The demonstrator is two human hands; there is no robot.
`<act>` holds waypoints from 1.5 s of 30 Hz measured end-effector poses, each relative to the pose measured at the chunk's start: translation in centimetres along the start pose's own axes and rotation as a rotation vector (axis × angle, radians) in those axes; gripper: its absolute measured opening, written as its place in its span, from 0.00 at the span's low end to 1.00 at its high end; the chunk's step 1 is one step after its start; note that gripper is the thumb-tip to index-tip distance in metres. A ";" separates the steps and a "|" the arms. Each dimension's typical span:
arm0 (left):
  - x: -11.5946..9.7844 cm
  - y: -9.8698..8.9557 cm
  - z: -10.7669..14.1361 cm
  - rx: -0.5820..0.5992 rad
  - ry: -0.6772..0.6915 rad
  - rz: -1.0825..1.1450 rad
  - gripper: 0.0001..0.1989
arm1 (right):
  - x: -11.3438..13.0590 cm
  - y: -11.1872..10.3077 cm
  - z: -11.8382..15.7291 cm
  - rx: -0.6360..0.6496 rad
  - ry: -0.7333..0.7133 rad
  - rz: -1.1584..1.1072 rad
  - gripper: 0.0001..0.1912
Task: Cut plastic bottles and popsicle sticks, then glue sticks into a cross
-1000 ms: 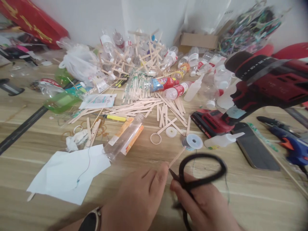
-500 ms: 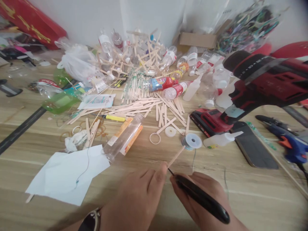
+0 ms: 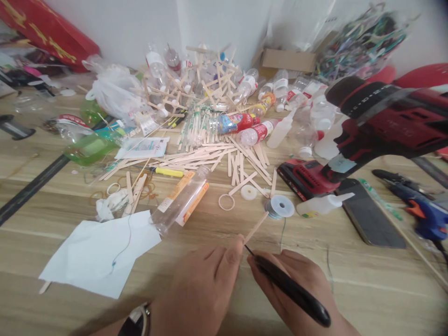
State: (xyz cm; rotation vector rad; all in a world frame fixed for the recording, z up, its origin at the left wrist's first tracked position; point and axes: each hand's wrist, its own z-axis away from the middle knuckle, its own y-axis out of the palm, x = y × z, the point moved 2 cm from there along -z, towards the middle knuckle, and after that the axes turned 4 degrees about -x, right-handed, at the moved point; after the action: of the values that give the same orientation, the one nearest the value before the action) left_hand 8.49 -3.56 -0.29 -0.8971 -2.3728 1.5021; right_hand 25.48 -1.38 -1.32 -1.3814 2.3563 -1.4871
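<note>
My left hand (image 3: 206,282) is closed, its thumb and fingers pinching a thin wooden craft stick (image 3: 256,227) that points up and to the right. In my right hand (image 3: 301,284) is a black-handled awl (image 3: 292,289), its thin dark shaft aimed up and left. The awl's tip meets the stick, or lies very close to it, beside my left thumb; the exact contact is too small to tell. Just beyond the stick's far end stands a spool of thread (image 3: 280,206). A clear plastic bottle (image 3: 180,200) with an orange label lies past my left hand.
A red and black cordless drill (image 3: 378,126) stands at the right, near a phone (image 3: 373,214), a small glue bottle (image 3: 324,204) and a blue glue gun (image 3: 429,210). Loose craft sticks (image 3: 196,156) and several bottles spread across the back. White paper (image 3: 100,254) lies at left.
The whole view has shifted very slightly. The awl's handle end has dipped a little down and left; both hands keep their hold.
</note>
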 end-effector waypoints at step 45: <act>1.4 -0.1 -1.1 0.211 -0.529 0.506 0.17 | 0.3 -0.8 -0.6 0.047 -0.203 0.352 0.21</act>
State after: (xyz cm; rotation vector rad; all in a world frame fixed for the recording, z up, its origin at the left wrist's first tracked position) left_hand 7.83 -1.97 0.10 -1.2333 -2.3413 2.3914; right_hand 25.56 -1.22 -0.29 -0.9874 2.2715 -1.2347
